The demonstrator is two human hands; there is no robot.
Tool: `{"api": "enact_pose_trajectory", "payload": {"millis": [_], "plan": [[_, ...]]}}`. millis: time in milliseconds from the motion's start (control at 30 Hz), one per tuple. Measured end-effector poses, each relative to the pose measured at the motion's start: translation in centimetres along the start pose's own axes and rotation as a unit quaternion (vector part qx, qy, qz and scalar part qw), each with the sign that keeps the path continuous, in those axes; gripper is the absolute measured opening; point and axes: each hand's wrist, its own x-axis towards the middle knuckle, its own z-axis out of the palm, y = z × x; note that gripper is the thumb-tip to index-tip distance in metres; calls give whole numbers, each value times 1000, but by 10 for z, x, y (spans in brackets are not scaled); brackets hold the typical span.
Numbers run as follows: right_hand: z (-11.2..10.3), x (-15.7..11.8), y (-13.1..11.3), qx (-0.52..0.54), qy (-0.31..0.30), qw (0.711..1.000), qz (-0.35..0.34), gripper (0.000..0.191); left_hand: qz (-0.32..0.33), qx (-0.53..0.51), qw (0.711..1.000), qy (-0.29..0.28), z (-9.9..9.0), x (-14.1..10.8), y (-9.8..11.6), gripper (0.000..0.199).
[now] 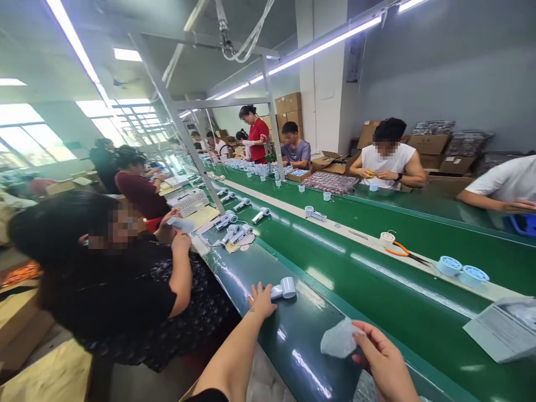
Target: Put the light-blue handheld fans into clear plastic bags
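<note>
On the dark edge of the bench lies a light-grey handheld device with a round, drum-shaped head. My left hand reaches out to it, with the thumb and fingers on either side of its handle end. A thin translucent plastic bag is pinched between the thumb and fingers of my right hand, raised over the near edge of the bench. The bag looks limp, and I cannot tell whether anything is in it. Further up the bench lies a group of similar devices.
A green conveyor belt runs lengthwise. On its pale divider are orange-handled pliers, a white cup-shaped part and blue round parts. An opened box stands at right. A co-worker sits close at left; several others line the belt.
</note>
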Motion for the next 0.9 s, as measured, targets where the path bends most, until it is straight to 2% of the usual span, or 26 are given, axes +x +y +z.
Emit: {"api": "enact_pose_trajectory", "payload": {"millis": [67, 167, 233, 300, 333, 367, 433, 467, 500, 567, 633, 667, 733, 800, 900], "plan": [[7, -2, -19, 34, 14, 999, 7, 48, 22, 10, 999, -21, 6, 0, -3, 50], [7, -1, -46, 101, 53, 994, -8, 42, 46, -15, 998, -49, 10, -18, 3, 33], [4, 0, -59, 113, 54, 992, -26, 34, 53, -45, 996, -62, 7, -43, 13, 25], [-1, 1, -67, 103, 39, 993, -43, 28, 92, -118, 986, -69, 2, -79, 28, 23], [-2, 0, -69, 96, 32, 994, -47, 26, 126, -178, 973, -74, -1, -101, 38, 25], [-4, -1, -71, 89, 27, 994, -49, 25, 172, -264, 946, -79, -4, -125, 48, 30], [-6, -5, -73, 85, 20, 995, -51, 26, 252, -404, 874, -102, -8, -174, 70, 39], [-8, -10, -74, 88, 15, 995, -53, 29, 274, -426, 855, -108, -8, -196, 81, 39], [-10, -15, -74, 93, 9, 994, -55, 32, 285, -414, 858, -105, -6, -215, 91, 36], [-17, -28, -75, 107, 1, 993, -54, 37, 288, -333, 897, -38, 0, -244, 107, 28], [-26, -43, -74, 117, -4, 992, -45, 40, 292, -218, 927, 84, 8, -258, 115, 21], [-32, -51, -73, 129, -6, 991, -33, 41, 302, -161, 928, 145, 13, -262, 117, 19], [-41, -64, -71, 176, -6, 984, -8, 42, 336, -58, 906, 252, 22, -267, 120, 21], [-47, -76, -68, 237, 1, 971, 0, 42, 361, 26, 869, 337, 32, -272, 125, 28], [-53, -93, -67, 289, -1, 956, -45, 43, 361, 97, 831, 412, 50, -288, 138, 40]]}}
